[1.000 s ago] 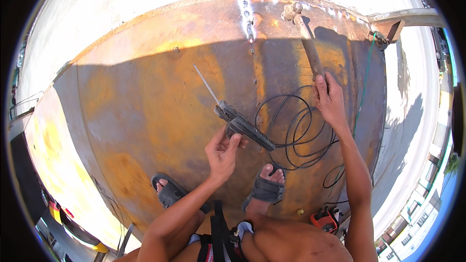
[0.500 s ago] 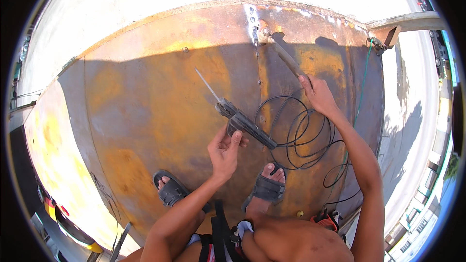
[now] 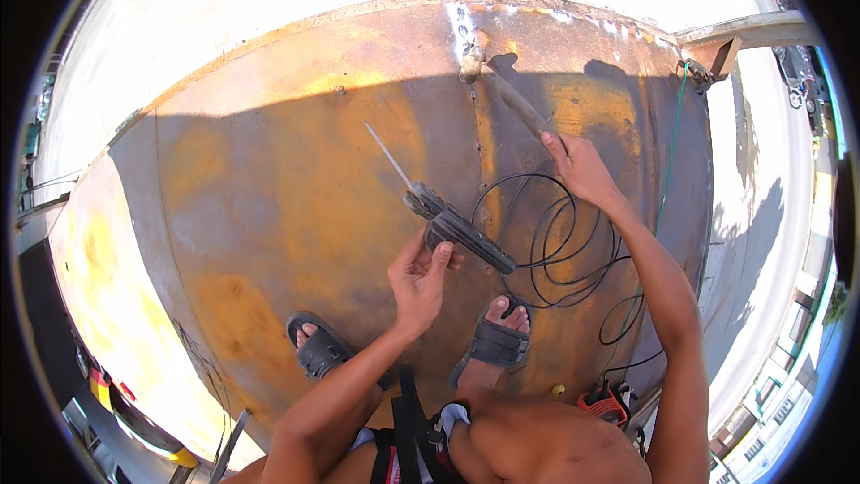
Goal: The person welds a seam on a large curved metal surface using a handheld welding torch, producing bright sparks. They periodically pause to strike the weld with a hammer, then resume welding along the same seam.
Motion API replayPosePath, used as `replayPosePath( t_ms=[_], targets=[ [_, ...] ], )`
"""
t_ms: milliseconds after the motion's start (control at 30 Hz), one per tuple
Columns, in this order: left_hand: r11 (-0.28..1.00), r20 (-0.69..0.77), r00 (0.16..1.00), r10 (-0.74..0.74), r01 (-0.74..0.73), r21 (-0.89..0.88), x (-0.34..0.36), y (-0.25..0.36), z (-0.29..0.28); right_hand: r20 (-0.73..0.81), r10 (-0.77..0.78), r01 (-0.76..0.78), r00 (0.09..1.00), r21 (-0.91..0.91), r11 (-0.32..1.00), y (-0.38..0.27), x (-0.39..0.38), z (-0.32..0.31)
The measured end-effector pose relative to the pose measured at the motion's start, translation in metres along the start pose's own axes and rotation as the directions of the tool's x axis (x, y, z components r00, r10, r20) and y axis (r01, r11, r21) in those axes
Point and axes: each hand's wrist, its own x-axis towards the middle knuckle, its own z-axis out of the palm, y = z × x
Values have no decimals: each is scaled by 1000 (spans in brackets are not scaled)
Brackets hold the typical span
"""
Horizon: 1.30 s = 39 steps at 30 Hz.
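Note:
My left hand is closed around a black welding electrode holder. A thin grey welding rod sticks out of its jaws toward the far left. In my right hand is the wooden handle of a hammer, gripped near its end. The hammer's rusty head is over the weld seam, at the shadow's edge; I cannot tell whether it touches. Below it, small weld spots run down the joint of the rusty steel sheet, and whitish marks lie just beyond the head.
A black cable lies in loops right of the holder. My sandalled feet stand on the sheet. A red-and-black device sits by my right leg. A green cord runs along the right edge, near a metal bracket.
The hammer head has shifted slightly left and nearer along the seam, with my right hand moving a little left. My left hand still holds the electrode holder in nearly the same place.

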Motion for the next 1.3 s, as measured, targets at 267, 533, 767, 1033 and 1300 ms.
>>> replayPosePath(
  t_ms=[267, 533, 767, 1033, 1300],
  targets=[
    [999, -3, 999, -41, 41, 15, 3, -8, 7, -126, -189, 185, 974, -45, 982, 17, -1, 4],
    [1000, -27, 999, -22, 22, 14, 5, -8, 3, -269, -242, 263, 932, 43, 964, 16, 2, 12],
    [1000, 6, 1000, 9, -9, 30, 4, -4, -4, -53, -140, 134, 989, -95, 986, -13, 20, -8],
    [998, 91, 995, -45, 40, 56, 10, -12, 1, -255, -12, -52, 967, -242, 969, 48, 4, -22],
    [978, 228, 953, -200, 179, 110, 27, -15, 17, -552, 86, -288, 829, -290, 913, 105, -47, -14]
  ],
)
